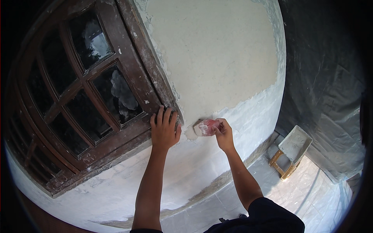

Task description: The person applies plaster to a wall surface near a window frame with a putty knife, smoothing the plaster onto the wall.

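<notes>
My left hand [166, 130] rests with its fingers spread on the lower right corner of a dark brown wooden window frame [136, 66], at the plaster edge. In my right hand [223, 136] is a red scraper [206, 127], its whitish, plaster-smeared end held against the wall just right of that corner. The wall [215, 46] carries a beige-grey plaster patch above a patchy white lower part.
At the lower right, a rectangular grey tray [292, 143] with plaster in it sits on a small wooden stool [276, 157] standing on pale floor tiles [314, 198]. A dark plastic sheet [324, 89] hangs along the right side.
</notes>
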{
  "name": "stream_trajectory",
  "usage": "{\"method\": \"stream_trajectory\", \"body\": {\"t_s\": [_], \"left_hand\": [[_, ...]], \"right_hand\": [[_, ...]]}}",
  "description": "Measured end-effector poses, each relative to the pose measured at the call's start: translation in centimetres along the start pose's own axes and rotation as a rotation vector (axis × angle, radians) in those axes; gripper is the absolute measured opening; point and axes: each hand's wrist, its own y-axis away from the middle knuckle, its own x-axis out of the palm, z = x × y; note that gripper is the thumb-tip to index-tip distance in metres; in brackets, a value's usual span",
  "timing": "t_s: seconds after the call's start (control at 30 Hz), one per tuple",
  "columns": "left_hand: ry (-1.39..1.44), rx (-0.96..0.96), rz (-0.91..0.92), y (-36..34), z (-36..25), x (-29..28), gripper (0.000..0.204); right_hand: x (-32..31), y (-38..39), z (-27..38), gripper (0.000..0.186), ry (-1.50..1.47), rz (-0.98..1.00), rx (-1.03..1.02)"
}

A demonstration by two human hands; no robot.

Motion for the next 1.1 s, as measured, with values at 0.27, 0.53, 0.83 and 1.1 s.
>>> {"method": "stream_trajectory", "body": {"t_s": [0.27, 0.53, 0.83, 1.1], "left_hand": [[-0.012, 0.007, -0.002, 0.1, 0.1, -0.1, 0.044], [-0.032, 0.006, -0.022, -0.1, -0.3, 0.1, 0.043], [-0.018, 0.019, 0.000, -0.1, -0.4, 0.2, 0.044], [-0.040, 0.042, 0.002, -0.4, -0.4, 0.3, 0.044]], "right_hand": [[-0.3, 2.0, -2.7, 0.023, -0.154, -0.249, 0.141], [-1.4, 1.7, -2.5, 0.021, -0.127, -0.363, 0.157], [-2.1, 1.1, -2.5, 0.024, -0.023, -0.274, 0.085], [-0.4, 0.8, -1.8, 0.024, -0.018, -0.099, 0.104]]}}
